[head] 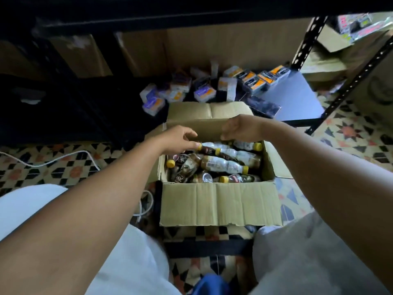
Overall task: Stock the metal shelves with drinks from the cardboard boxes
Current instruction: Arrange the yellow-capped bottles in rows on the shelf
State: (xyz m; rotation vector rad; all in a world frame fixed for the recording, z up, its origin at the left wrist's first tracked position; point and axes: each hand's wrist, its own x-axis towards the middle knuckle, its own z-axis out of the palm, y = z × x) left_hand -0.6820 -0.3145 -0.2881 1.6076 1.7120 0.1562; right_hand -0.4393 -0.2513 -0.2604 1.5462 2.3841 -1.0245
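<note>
An open cardboard box [219, 205] stands on the tiled floor between my knees. It holds several brown drink bottles [223, 163] with yellow caps, lying jumbled, and a can [206, 177]. My left hand [178, 139] hovers over the box's far left corner. Its curled fingertips touch the capped end of one bottle [207, 148], and the thumb is held apart above it. My right hand [240, 128] hangs over the far edge with fingers loosely curled down, holding nothing. Beyond the box, the low metal shelf [297, 96] carries several small drink cartons [204, 91].
Black perforated shelf posts [357, 79] rise at the right, with more cardboard boxes [325, 64] behind them. Brown boxes [223, 47] line the back of the shelf. A white cable [53, 160] runs across the floor at the left. A dark shelf edge [191, 9] spans overhead.
</note>
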